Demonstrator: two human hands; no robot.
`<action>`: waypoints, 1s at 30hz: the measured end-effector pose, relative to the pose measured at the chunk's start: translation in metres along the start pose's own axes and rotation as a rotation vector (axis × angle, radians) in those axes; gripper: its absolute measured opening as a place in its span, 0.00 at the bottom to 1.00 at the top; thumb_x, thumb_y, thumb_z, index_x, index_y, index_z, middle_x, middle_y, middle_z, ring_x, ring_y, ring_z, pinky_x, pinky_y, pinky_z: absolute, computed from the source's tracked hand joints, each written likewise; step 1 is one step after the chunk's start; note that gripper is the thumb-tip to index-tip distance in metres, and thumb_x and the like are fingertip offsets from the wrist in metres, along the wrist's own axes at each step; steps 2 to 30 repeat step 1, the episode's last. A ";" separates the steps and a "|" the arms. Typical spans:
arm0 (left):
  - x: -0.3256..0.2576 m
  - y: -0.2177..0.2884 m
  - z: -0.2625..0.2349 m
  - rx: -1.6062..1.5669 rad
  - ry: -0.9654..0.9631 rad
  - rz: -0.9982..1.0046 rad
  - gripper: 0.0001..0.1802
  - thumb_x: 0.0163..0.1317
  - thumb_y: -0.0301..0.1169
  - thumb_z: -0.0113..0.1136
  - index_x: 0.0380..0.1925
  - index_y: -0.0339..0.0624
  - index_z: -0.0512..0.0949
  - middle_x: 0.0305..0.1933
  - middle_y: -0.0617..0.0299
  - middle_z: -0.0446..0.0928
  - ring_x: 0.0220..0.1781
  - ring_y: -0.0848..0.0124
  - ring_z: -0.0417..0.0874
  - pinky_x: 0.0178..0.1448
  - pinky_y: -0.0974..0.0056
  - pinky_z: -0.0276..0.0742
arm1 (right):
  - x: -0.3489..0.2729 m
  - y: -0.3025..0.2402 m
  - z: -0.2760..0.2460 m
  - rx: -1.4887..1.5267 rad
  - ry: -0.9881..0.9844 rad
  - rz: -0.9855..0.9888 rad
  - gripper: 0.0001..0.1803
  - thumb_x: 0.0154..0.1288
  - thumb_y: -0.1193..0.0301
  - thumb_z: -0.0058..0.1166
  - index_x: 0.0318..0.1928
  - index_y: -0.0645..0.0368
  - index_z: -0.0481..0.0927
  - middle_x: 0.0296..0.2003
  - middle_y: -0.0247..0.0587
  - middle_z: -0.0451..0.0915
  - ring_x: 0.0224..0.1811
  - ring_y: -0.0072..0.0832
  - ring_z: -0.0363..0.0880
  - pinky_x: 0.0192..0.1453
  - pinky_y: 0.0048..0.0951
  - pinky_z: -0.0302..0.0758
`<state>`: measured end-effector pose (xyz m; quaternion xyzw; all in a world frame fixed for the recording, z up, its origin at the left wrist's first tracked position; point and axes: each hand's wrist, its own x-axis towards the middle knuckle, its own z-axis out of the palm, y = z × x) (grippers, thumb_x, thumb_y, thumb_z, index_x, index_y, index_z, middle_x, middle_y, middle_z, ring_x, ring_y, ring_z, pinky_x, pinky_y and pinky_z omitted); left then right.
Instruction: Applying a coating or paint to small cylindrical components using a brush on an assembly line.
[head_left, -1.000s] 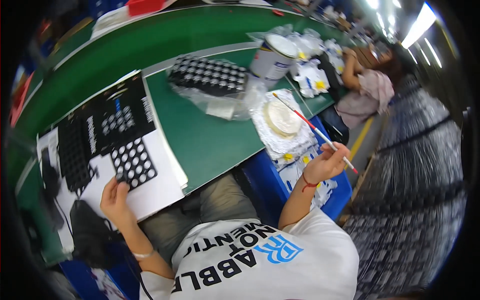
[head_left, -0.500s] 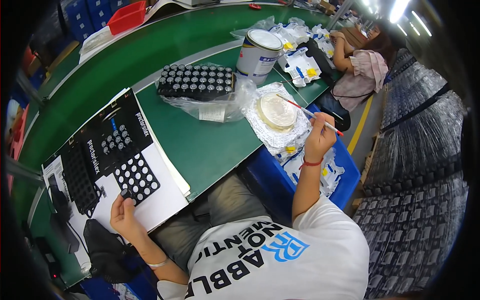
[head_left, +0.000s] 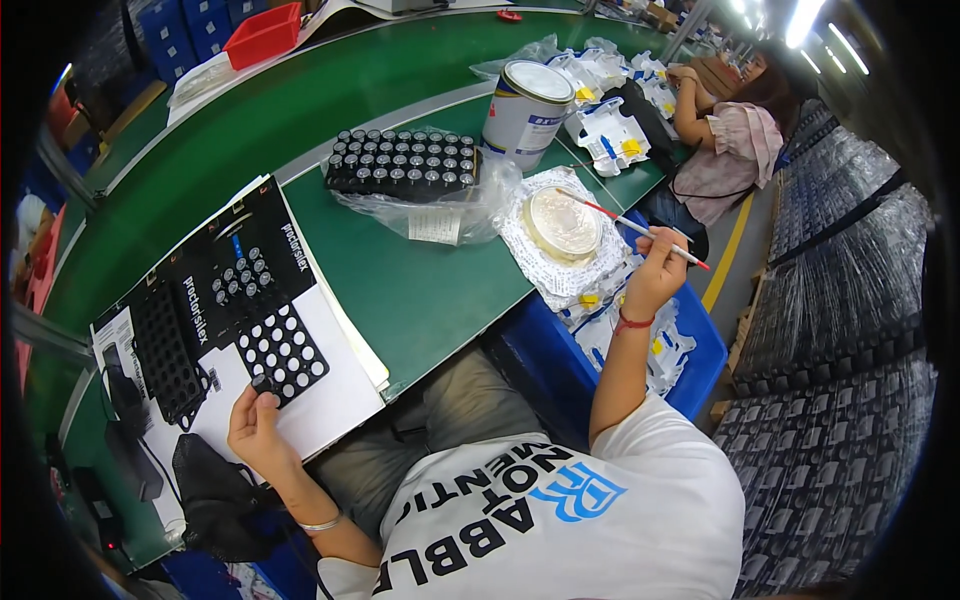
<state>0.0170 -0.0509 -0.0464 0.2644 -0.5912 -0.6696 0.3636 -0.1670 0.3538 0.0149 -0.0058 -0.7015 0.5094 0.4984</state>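
Observation:
My left hand (head_left: 256,430) pinches a small dark knob (head_left: 262,384) at the near edge of a black tray with round white holes (head_left: 290,352). In my right hand (head_left: 654,275) is a thin brush (head_left: 618,218) with a red and white handle, held slanting. Its tip reaches over a shallow round dish (head_left: 562,222) of pale, shiny material; whether it touches the surface I cannot tell. Crumpled printed paper (head_left: 541,272) lies beneath the dish. Several silver-topped black knobs (head_left: 243,277) stand together just beyond the white-holed tray.
Rows of knobs fill a block (head_left: 403,165) on clear plastic wrap. Behind the dish rises a large paint can (head_left: 525,115). White moulded parts (head_left: 612,135) lie beyond it, and more are in a blue bin (head_left: 708,370) at my right. Another person (head_left: 735,140) sits farther right.
The whole view has shifted slightly, moving the scene a little to the right. Both hands keep their holds; the brush tip stays over the dish.

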 end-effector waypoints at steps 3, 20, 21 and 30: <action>0.000 0.000 0.000 -0.002 -0.003 0.000 0.13 0.52 0.20 0.56 0.40 0.27 0.73 0.32 0.57 0.78 0.30 0.76 0.78 0.34 0.78 0.71 | 0.001 0.003 -0.001 0.006 0.008 -0.019 0.11 0.65 0.67 0.44 0.32 0.62 0.74 0.21 0.37 0.74 0.24 0.18 0.71 0.29 0.17 0.66; 0.000 0.000 0.000 -0.002 -0.003 0.000 0.13 0.52 0.20 0.56 0.40 0.27 0.73 0.32 0.57 0.78 0.30 0.76 0.78 0.34 0.78 0.71 | 0.001 0.003 -0.001 0.006 0.008 -0.019 0.11 0.65 0.67 0.44 0.32 0.62 0.74 0.21 0.37 0.74 0.24 0.18 0.71 0.29 0.17 0.66; 0.000 0.000 0.000 -0.002 -0.003 0.000 0.13 0.52 0.20 0.56 0.40 0.27 0.73 0.32 0.57 0.78 0.30 0.76 0.78 0.34 0.78 0.71 | 0.001 0.003 -0.001 0.006 0.008 -0.019 0.11 0.65 0.67 0.44 0.32 0.62 0.74 0.21 0.37 0.74 0.24 0.18 0.71 0.29 0.17 0.66; 0.000 0.000 0.000 -0.002 -0.003 0.000 0.13 0.52 0.20 0.56 0.40 0.27 0.73 0.32 0.57 0.78 0.30 0.76 0.78 0.34 0.78 0.71 | 0.001 0.003 -0.001 0.006 0.008 -0.019 0.11 0.65 0.67 0.44 0.32 0.62 0.74 0.21 0.37 0.74 0.24 0.18 0.71 0.29 0.17 0.66</action>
